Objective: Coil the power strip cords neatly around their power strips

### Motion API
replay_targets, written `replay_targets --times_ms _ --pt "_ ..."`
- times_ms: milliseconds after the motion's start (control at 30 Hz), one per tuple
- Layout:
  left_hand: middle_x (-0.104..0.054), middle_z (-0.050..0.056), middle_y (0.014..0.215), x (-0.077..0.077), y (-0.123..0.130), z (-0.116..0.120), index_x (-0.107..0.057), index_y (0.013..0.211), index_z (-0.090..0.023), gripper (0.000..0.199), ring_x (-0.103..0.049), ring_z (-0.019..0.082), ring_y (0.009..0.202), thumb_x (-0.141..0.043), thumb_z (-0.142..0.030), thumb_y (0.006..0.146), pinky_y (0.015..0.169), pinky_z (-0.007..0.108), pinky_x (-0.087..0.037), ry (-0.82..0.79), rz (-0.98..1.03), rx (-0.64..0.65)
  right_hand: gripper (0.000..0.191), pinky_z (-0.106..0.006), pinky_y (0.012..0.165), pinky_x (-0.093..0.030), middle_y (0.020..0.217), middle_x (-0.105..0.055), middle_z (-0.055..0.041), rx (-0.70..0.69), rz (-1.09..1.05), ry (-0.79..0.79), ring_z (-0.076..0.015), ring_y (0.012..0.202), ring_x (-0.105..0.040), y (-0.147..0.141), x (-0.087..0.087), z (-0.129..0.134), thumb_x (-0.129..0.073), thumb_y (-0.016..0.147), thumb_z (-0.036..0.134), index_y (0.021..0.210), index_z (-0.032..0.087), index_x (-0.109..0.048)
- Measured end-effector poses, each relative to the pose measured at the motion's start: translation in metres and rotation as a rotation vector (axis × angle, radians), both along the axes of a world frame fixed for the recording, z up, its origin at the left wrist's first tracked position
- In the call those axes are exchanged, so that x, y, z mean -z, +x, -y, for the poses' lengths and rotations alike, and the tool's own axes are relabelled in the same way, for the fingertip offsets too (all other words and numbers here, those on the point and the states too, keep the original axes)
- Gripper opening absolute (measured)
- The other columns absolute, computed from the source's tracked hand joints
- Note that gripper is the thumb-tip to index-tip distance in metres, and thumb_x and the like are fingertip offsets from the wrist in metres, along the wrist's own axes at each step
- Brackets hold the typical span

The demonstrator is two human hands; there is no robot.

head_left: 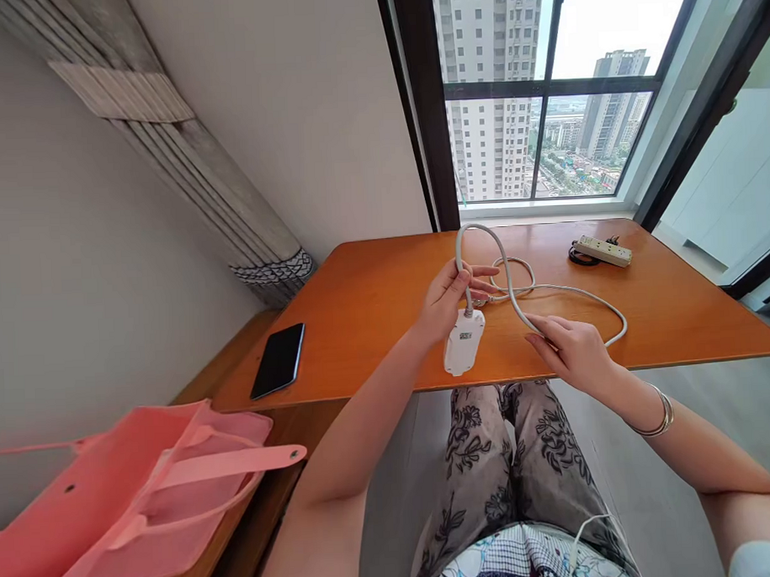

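A white power strip (464, 343) with a label on its face hangs or rests near the table's front edge, its cord end upward. My left hand (452, 294) pinches the white cord (507, 272) just above the strip, with the other fingers stretched out to the right. From there the cord arches up and over to my right hand (567, 345), whose fingers are closed round it. More of the cord loops across the tabletop behind and to the right of my hands. Whether the strip touches the table I cannot tell.
On the wooden table (373, 322) a black phone (278, 360) lies at the left. A second, cream power strip (603, 251) with a black cord sits at the back right. A pink bag (140, 499) stands at lower left. Beyond the table is a window (546, 89); a curtain (184, 152) hangs left.
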State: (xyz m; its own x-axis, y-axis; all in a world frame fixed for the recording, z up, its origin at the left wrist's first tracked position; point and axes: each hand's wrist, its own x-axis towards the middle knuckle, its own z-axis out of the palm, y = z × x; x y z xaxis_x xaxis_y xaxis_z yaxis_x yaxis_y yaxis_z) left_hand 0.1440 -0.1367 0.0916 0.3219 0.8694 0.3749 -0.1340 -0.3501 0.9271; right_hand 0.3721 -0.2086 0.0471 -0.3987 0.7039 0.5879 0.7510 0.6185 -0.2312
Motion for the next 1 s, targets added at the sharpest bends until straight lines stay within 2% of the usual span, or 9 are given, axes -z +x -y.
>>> replay_targets --times_ms 133,267,433,567,667,733,800,900,1000 --pt "-0.074 0.012 0.114 0.001 0.007 0.006 -0.045 0.083 -0.021 0.051 -0.070 0.026 0.104 -0.054 -0.071 0.085 0.088 0.041 -0.055 0.087 -0.050 0.012 0.031 -0.028 0.053 -0.033 0.065 -0.064 -0.0016 -0.140 0.131 0.143 -0.0125 0.054 -0.054 -0.012 -0.009 0.017 -0.043 0.101 0.029 0.117 0.018 -0.068" --pt "-0.075 0.012 0.111 0.000 0.015 0.017 -0.046 0.084 -0.021 0.048 -0.072 0.027 0.104 -0.053 -0.068 0.088 0.093 0.043 -0.053 0.103 -0.079 0.139 0.029 -0.028 0.051 -0.030 0.063 -0.062 -0.0005 -0.319 0.147 0.179 -0.0112 0.051 -0.051 -0.023 -0.023 0.031 -0.041 0.102 0.029 0.105 0.017 -0.068" --pt "-0.075 0.013 0.107 0.002 0.022 0.028 -0.046 0.083 -0.020 0.046 -0.074 0.026 0.092 -0.055 -0.065 0.089 0.087 0.040 -0.054 0.016 -0.171 0.336 0.021 -0.027 0.050 -0.033 0.063 -0.062 -0.0001 -0.538 -0.006 0.090 -0.0117 0.053 -0.053 -0.030 -0.047 0.040 -0.046 0.101 0.026 0.101 0.017 -0.065" --pt "-0.072 0.007 0.090 0.008 0.025 0.035 -0.050 0.083 -0.020 0.045 -0.072 0.021 0.083 -0.058 -0.063 0.088 0.075 0.033 -0.055 -0.054 -0.147 0.380 0.020 -0.027 0.065 -0.046 0.068 -0.066 -0.0005 -0.631 -0.181 -0.047 -0.0128 0.062 -0.059 -0.030 -0.061 0.037 -0.047 0.101 0.027 0.103 0.021 -0.066" --pt "-0.066 0.003 0.077 0.015 0.029 0.038 -0.054 0.081 -0.019 0.043 -0.066 0.016 0.071 -0.063 -0.061 0.085 0.064 0.028 -0.051 -0.080 -0.094 0.361 0.023 -0.025 0.062 -0.047 0.069 -0.066 -0.0012 -0.623 -0.333 -0.140 -0.0113 0.061 -0.058 -0.027 -0.070 0.032 -0.049 0.101 0.031 0.102 0.019 -0.069" --pt "-0.066 0.003 0.075 0.020 0.031 0.040 -0.056 0.085 -0.019 0.044 -0.064 0.016 0.063 -0.066 -0.061 0.083 0.059 0.029 -0.049 -0.155 -0.066 0.452 0.027 -0.024 0.057 -0.045 0.069 -0.066 -0.0013 -0.582 -0.421 -0.214 -0.0106 0.059 -0.057 -0.024 -0.076 0.026 -0.050 0.101 0.034 0.099 0.018 -0.071" --pt "-0.068 0.003 0.070 0.024 0.033 0.042 -0.054 0.087 -0.019 0.047 -0.063 0.015 0.054 -0.064 -0.064 0.082 0.062 0.032 -0.052 -0.238 -0.031 0.556 0.028 -0.024 0.059 -0.048 0.072 -0.068 -0.0016 -0.510 -0.490 -0.258 -0.0112 0.062 -0.060 -0.020 -0.081 0.018 -0.051 0.100 0.035 0.097 0.018 -0.073" --pt "-0.062 -0.001 0.055 0.026 0.034 0.043 -0.050 0.082 -0.019 0.051 -0.056 0.012 0.044 -0.058 -0.069 0.084 0.072 0.036 -0.054 -0.285 0.060 0.619 0.026 -0.026 0.067 -0.052 0.084 -0.072 -0.0040 -0.361 -0.567 -0.195 -0.0141 0.074 -0.065 -0.014 -0.082 0.000 -0.055 0.097 0.035 0.098 0.020 -0.075" --pt "-0.055 -0.004 0.048 0.024 0.032 0.045 -0.052 0.082 -0.019 0.060 -0.046 0.010 0.041 -0.054 -0.079 0.080 0.065 0.032 -0.053 -0.290 0.151 0.681 0.023 -0.029 0.075 -0.053 0.090 -0.072 -0.0051 -0.252 -0.616 -0.110 -0.0155 0.082 -0.065 -0.010 -0.075 -0.019 -0.057 0.095 0.034 0.097 0.020 -0.076"
